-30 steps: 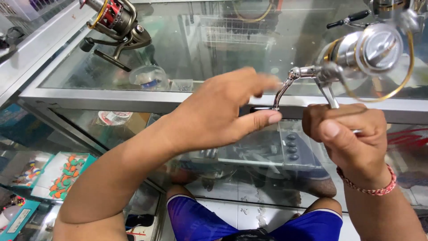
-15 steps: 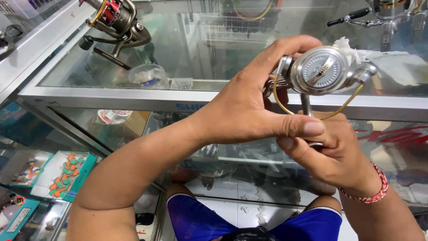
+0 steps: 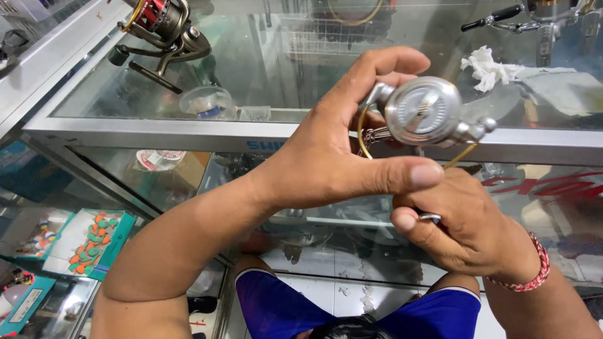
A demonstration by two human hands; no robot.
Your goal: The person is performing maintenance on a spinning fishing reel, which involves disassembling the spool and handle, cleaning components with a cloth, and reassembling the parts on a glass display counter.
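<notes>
Silver fishing reel (image 3: 422, 113) gripped in both hands.
Left hand (image 3: 326, 157) pinches the reel body from its side; right hand (image 3: 461, 220), just below, clenches its stem.

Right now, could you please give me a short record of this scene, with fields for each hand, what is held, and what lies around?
setting: glass counter with shelves below
left hand: fingers curled round the silver reel, thumb stretched out beneath it
right hand: closed on the reel's foot from below
silver reel: held up over the counter edge, round side plate facing the camera, gold bail wire showing
on the counter: red reel at the far left, small tub, white rag
wrist: red bracelet on the right
</notes>
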